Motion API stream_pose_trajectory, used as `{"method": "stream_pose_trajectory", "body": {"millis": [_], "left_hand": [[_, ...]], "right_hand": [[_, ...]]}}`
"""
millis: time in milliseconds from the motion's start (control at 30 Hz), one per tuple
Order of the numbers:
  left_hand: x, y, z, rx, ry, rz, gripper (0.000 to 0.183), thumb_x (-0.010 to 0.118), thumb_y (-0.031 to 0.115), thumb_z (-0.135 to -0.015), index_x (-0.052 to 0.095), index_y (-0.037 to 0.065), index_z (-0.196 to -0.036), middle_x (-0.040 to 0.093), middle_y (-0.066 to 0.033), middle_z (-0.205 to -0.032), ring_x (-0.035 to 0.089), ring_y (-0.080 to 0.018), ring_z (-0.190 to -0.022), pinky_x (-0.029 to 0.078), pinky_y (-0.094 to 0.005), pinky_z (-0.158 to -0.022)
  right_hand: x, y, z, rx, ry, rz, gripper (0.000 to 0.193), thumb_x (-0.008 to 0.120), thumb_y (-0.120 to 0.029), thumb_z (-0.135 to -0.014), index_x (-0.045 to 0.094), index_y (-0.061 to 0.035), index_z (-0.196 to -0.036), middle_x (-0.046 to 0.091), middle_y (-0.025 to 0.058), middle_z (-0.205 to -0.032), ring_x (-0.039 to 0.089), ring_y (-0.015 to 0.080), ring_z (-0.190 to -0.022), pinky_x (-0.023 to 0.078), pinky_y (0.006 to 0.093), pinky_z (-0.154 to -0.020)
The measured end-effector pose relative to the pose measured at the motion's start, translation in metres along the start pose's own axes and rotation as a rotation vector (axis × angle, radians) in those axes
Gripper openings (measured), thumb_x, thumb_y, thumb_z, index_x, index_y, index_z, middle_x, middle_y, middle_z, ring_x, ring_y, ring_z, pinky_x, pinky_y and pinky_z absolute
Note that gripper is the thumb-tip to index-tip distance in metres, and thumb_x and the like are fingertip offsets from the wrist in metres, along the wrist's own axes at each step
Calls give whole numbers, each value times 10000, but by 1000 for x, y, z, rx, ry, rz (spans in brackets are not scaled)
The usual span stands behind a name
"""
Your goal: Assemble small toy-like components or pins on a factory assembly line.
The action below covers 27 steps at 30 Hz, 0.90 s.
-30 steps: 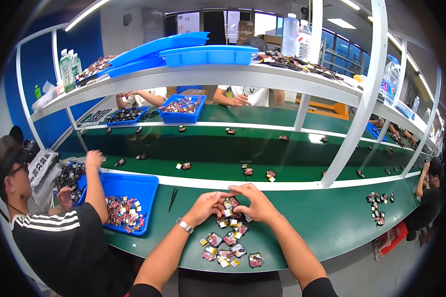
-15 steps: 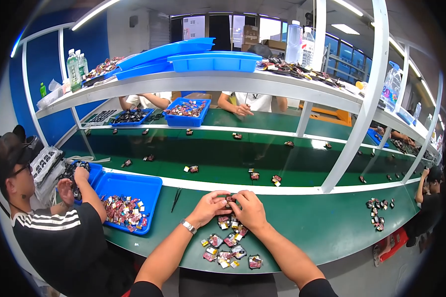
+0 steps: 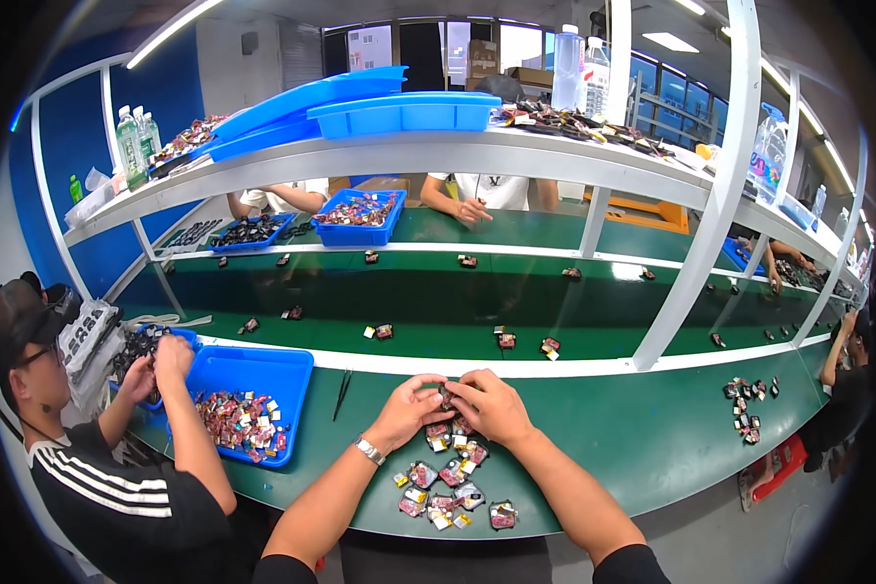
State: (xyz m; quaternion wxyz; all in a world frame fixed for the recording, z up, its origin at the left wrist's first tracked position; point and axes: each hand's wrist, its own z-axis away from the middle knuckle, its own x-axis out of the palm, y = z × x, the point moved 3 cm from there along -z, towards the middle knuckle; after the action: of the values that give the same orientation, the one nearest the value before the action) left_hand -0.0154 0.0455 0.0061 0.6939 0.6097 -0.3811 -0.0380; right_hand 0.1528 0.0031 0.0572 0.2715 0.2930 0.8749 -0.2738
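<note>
Both my hands meet above the green worktop, fingers pinched around a small dark electronic module (image 3: 447,397). My left hand (image 3: 406,411), with a silver watch at the wrist, grips it from the left. From the right, my right hand (image 3: 496,407) holds the same piece, its fingertips covering most of it. Just below the hands lies a loose cluster of similar modules (image 3: 440,504), with reddish circuit boards, black frames and silver or yellow parts. One module (image 3: 502,515) lies slightly apart at the cluster's right.
Black tweezers (image 3: 343,394) lie left of my hands, beside a blue tray (image 3: 302,375) of reddish parts. A co-worker (image 3: 117,467) sits at the left. Beyond a white rail (image 3: 594,367), modules sit spaced along a green conveyor (image 3: 438,311). A white post (image 3: 696,204) rises at the right.
The view has shifted slightly. My hands stay together on the module, with small finger movements. The co-worker at left has brought both hands closer together.
</note>
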Motion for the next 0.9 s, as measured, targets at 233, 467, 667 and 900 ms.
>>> {"method": "stream_pose_trajectory", "body": {"millis": [233, 467, 667, 900], "left_hand": [[-2, -5, 1, -9, 27, -99, 311, 552, 36, -953, 477, 22, -1254, 628, -110, -1116, 627, -184, -1038, 551, -336, -909], [-2, -4, 1, 2, 19, -160, 323, 544, -7, -938, 475, 14, -1253, 624, -120, -1123, 627, -182, -1033, 548, -329, -913], [5, -2, 3, 15, -49, -210, 389, 589, -55, -882, 471, -11, -1250, 602, -139, -1162, 623, -188, -1044, 536, -337, -936], [5, -3, 3, -15, -54, -203, 349, 543, -24, -921, 468, 8, -1260, 605, -125, -1165, 611, -180, -1066, 537, -327, -925]], "right_hand": [[6, 6, 0, -45, -104, -50, 186, 722, -69, -720, 635, -80, -884, 570, 77, -1083, 564, 281, -1024, 498, 386, -842], [13, 21, 9, 126, -158, -223, 144, 732, -105, -772, 706, -83, -911, 575, 68, -1181, 536, 275, -1125, 477, 376, -926], [13, 18, 13, 192, -98, -220, 101, 707, -127, -786, 702, -71, -870, 607, 68, -1147, 542, 264, -1119, 472, 371, -929], [11, 19, 14, 223, -144, -302, 107, 719, -137, -786, 703, -75, -872, 609, 85, -1172, 535, 278, -1151, 441, 383, -974]]}}
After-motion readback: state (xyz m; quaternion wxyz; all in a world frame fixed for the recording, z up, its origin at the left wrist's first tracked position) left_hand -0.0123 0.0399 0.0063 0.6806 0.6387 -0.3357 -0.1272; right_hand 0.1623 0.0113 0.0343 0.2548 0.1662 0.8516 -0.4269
